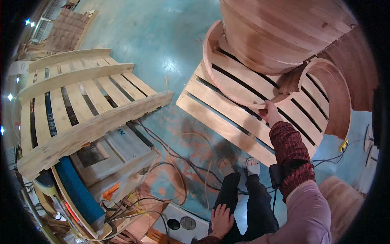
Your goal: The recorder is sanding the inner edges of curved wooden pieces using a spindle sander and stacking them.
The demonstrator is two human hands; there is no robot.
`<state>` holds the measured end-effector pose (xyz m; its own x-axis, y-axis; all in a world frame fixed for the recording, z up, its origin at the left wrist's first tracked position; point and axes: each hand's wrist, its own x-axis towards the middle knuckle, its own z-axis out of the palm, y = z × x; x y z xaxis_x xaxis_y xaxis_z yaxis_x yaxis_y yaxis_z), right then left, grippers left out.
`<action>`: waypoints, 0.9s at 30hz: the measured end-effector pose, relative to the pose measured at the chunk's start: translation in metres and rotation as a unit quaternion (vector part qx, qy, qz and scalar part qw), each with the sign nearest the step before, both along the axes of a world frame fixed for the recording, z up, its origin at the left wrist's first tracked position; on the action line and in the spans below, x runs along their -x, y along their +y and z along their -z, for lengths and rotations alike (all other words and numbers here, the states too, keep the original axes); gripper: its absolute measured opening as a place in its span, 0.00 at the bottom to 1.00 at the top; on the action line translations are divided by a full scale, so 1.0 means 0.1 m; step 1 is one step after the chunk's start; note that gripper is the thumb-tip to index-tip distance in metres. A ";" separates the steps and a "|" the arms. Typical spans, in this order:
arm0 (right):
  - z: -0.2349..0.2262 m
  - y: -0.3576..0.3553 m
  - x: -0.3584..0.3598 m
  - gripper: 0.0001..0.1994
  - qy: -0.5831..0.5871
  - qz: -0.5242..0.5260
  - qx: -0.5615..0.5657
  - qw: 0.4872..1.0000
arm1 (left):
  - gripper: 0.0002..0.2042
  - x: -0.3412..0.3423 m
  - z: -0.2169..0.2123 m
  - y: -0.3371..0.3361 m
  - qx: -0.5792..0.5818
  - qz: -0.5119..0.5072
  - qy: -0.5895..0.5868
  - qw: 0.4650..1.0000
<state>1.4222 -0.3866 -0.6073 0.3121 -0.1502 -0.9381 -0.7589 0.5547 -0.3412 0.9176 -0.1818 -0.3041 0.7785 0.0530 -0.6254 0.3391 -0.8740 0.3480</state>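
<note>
While the right hand [269,112] pinches the thin curved wooden strip [227,87], the left hand [222,220] lies flat and open on the person's own thigh, holding nothing. The right grip is narrow, with fingers and thumb closed on the lower edge of the strip.

The strip bends like a hoop. It lies on the slatted pallet [227,122], right at the foot of the big stack of bent wood [280,32] that stands on the far part of the pallet. More curved pieces [335,97] lean just to the right of that stack.

To do this step well, I think the hand should keep a firm hold low on the strip and lift it slowly. Thin bent wood can spring or snap if it is pulled fast. The far end of the strip looks tucked close under the stack, so it may need to slide out sideways first. The free hand could come up and steady the other end.

Cables [178,158] run over the blue floor [162,36] near the front of the pallet, close to the feet [239,166]. Step with care there. A second pallet [77,105] sits tilted, well off to the left of the first one.
</note>
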 end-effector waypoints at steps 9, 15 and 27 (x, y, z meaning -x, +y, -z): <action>-0.12 -0.18 1.59 0.08 -0.018 0.069 -0.010 0.997 | 0.22 0.08 -0.12 -0.03 0.006 0.002 -0.030 1.000; -1.48 -0.77 3.13 0.08 0.116 -0.060 0.044 0.990 | 0.24 0.52 -0.32 -0.19 0.094 -0.284 0.001 0.954; -4.06 -1.65 3.58 0.08 -0.002 -0.414 0.069 0.908 | 0.33 1.17 -2.10 0.04 0.203 -0.724 -0.200 0.628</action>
